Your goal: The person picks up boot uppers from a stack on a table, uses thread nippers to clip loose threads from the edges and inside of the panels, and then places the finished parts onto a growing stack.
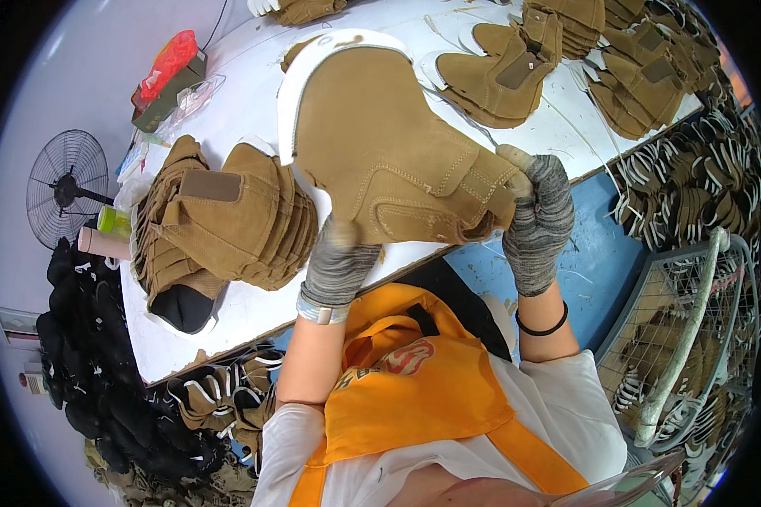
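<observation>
Both my hands, in grey fingerless gloves, hold up a brown suede boot upper (380,127) with a white strip along its curved far edge. My right hand (539,211) is closed on its narrower end at the right, thumb and fingertips at the edge. Around the upper's near left edge, my left hand (340,258) is closed too; its fingertips are slightly blurred and partly hidden. Just left of that hand lies a thick stack of similar brown uppers (237,215), with a dark patch on the top one.
More stacks of brown uppers (499,76) lie across the white table (245,93). A green box with red plastic (169,80) stands at the far left, near a fan (68,188). To my right is a wire cart (664,329) with brown pieces; black items (93,355) are heaped left.
</observation>
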`<act>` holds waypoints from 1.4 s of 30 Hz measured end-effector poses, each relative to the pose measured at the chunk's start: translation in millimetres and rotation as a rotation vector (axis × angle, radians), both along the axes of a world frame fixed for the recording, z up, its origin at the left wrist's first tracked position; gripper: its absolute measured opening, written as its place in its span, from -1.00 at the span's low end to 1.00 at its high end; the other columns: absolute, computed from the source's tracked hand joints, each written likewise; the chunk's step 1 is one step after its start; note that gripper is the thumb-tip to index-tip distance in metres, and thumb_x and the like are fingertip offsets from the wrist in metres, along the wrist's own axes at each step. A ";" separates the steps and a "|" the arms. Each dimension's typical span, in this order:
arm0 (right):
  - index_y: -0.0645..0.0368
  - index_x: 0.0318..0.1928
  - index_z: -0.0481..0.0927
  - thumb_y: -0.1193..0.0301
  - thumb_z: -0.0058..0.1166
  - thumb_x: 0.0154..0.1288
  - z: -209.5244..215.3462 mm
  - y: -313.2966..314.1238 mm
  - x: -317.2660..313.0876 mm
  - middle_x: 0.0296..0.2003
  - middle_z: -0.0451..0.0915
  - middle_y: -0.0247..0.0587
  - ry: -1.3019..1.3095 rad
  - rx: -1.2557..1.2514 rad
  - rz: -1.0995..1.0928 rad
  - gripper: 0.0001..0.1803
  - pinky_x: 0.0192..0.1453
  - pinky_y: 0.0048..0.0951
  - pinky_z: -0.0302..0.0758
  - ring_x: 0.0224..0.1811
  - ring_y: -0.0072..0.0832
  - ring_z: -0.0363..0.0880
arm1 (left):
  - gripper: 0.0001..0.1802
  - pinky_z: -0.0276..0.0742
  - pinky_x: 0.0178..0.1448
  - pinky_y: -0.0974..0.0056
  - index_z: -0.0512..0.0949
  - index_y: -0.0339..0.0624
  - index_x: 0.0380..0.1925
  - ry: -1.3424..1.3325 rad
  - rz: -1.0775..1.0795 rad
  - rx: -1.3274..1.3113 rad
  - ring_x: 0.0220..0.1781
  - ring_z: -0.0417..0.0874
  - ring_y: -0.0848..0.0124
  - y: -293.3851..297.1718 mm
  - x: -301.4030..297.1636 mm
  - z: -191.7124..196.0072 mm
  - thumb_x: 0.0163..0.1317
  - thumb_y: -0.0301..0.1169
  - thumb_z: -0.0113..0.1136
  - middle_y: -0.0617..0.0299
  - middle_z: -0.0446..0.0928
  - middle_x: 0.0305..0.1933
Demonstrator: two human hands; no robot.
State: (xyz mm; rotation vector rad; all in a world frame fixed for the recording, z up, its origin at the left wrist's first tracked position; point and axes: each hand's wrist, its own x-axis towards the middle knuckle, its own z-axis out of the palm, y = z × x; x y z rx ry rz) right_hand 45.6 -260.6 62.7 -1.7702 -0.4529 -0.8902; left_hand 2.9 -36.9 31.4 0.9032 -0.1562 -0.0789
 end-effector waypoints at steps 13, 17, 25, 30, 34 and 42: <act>0.24 0.06 0.46 0.05 0.01 0.32 -29.9 1.4 0.5 -0.09 0.53 -0.26 0.621 0.545 0.469 -0.48 0.06 -0.51 0.43 -0.08 -0.56 0.48 | -0.19 0.29 0.33 0.14 0.24 -0.17 0.22 -0.041 0.149 0.012 0.23 0.37 0.28 -14.9 5.2 3.2 -0.02 -0.29 0.43 0.21 0.35 0.20; 0.23 0.01 0.50 0.09 0.08 0.29 -12.1 6.1 -0.1 -0.14 0.55 -0.26 0.581 0.568 0.289 -0.52 -0.05 -0.53 0.44 -0.17 -0.60 0.47 | -0.22 0.30 0.32 0.18 0.26 -0.19 0.20 -0.030 0.194 0.103 0.21 0.39 0.30 -11.6 3.5 -6.1 -0.01 -0.31 0.42 0.22 0.37 0.18; 0.06 -0.15 0.65 0.48 0.25 0.05 33.2 -6.7 -8.3 -0.19 0.56 -0.30 -0.022 -0.088 0.076 -0.72 -0.37 -0.66 0.45 -0.30 -0.64 0.50 | -0.36 0.34 0.25 0.24 0.39 -0.23 0.09 -0.076 0.241 0.266 0.09 0.46 0.34 -9.6 -0.2 5.7 0.00 -0.30 0.39 0.21 0.46 0.06; -0.02 -0.03 0.60 0.56 0.21 0.01 57.4 -18.0 -4.2 -0.03 0.55 -0.30 0.085 -0.466 0.254 -0.56 -0.20 -0.54 0.57 -0.16 -0.49 0.58 | -0.51 0.42 0.09 0.30 0.48 -0.26 -0.02 -0.083 0.223 0.463 -0.07 0.51 0.38 -5.0 -4.9 7.5 0.05 -0.31 0.34 0.21 0.52 -0.10; 0.01 0.00 0.59 0.57 0.21 0.02 53.8 -14.5 -3.6 -0.01 0.54 -0.29 0.140 -0.485 0.376 -0.55 -0.19 -0.52 0.57 -0.13 -0.47 0.60 | -0.64 0.49 -0.09 0.36 0.57 -0.28 -0.14 -0.156 0.219 0.568 -0.24 0.56 0.43 -2.9 -2.5 9.7 0.12 -0.29 0.29 0.23 0.59 -0.26; 0.07 -0.17 0.67 0.52 0.21 0.03 34.7 -13.1 -6.1 -0.29 0.56 -0.22 0.054 -0.532 0.276 -0.72 -0.39 -0.55 0.53 -0.45 -0.44 0.57 | -0.54 0.46 0.02 0.32 0.51 -0.28 -0.08 -0.075 0.193 0.629 -0.14 0.55 0.41 -1.7 -3.8 6.9 0.02 -0.30 0.34 0.23 0.56 -0.19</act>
